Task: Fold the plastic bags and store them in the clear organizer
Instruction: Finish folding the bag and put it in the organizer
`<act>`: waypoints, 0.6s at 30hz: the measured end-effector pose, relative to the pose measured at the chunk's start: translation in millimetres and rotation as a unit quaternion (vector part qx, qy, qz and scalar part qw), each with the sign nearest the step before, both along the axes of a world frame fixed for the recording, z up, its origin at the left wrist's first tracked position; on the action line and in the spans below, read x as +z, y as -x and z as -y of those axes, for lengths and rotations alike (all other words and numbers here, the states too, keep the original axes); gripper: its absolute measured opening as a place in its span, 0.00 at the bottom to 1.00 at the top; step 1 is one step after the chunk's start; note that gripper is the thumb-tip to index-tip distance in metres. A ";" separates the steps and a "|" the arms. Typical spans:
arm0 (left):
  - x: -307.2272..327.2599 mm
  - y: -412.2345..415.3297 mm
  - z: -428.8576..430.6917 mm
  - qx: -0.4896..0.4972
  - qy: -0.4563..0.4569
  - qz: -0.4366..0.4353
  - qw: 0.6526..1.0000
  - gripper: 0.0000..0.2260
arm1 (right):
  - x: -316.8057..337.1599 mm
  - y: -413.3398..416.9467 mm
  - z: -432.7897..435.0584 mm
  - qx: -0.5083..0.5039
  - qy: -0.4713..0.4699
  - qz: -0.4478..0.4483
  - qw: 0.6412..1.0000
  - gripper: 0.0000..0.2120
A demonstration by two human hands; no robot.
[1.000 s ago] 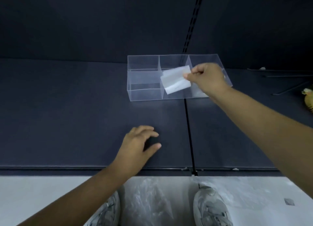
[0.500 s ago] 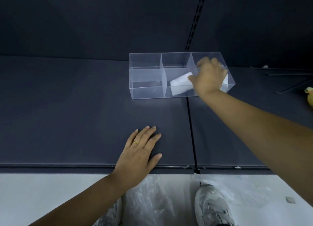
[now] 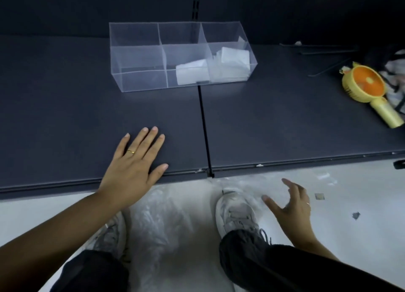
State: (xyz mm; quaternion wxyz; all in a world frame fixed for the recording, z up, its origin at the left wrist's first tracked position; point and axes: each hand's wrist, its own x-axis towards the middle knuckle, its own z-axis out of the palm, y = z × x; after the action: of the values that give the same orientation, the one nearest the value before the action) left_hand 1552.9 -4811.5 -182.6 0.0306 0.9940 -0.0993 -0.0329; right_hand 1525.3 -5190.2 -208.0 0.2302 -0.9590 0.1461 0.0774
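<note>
Our left hand (image 3: 133, 167) lies flat, fingers straight, on the near edge of the dark shelf (image 3: 65, 105). Our right hand (image 3: 291, 204) hovers low over the white floor, fingers spread wide and holding nothing, just right of the right shoe (image 3: 236, 213). Loose plastic bags (image 3: 162, 224) lie crumpled between our shoes. On the far part of the shelf stands the clear organizer (image 3: 135, 57). It has one folded bag (image 3: 191, 71) in its middle compartment and what seems a stack of folded bags (image 3: 232, 61) in the right one. A yellow fan (image 3: 368, 88) lies far right.
</note>
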 end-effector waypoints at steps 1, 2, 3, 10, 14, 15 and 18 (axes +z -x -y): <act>0.3 -0.2 0.0 0.000 0.002 0.001 1.000 0.32 | -9.3 -2.3 1.9 -0.003 0.007 -0.028 1.000 0.35; 0.7 -0.4 0.0 0.000 0.004 0.001 1.000 0.32 | -16.3 -8.8 1.4 0.003 0.013 -0.040 0.999 0.37; 1.1 -0.5 0.0 0.001 0.004 0.001 1.000 0.32 | -20.3 -17.3 -1.3 0.011 0.012 -0.046 0.999 0.36; -0.7 0.0 -2.0 -0.002 0.009 -0.004 1.000 0.32 | -2.9 -36.5 -14.8 0.049 -0.103 0.003 0.993 0.06; 0.6 0.1 -0.9 -0.001 0.026 -0.023 0.999 0.33 | 51.5 -35.0 -15.9 0.104 -0.172 0.020 0.979 0.13; 1.4 0.0 -0.7 0.002 0.042 -0.021 0.999 0.34 | 69.2 -39.0 -19.1 0.113 -0.195 0.037 0.974 0.13; 18.0 -5.8 3.0 0.053 0.231 -0.067 0.969 0.35 | 120.0 -63.0 -43.2 0.134 -0.284 0.103 0.944 0.13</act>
State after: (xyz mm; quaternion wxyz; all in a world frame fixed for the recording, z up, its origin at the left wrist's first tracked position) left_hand 1558.7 -4814.5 -164.7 0.2673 0.9596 -0.0487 -0.0737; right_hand 1588.3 -5147.0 -88.1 0.4941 -0.8674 -0.0364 0.0468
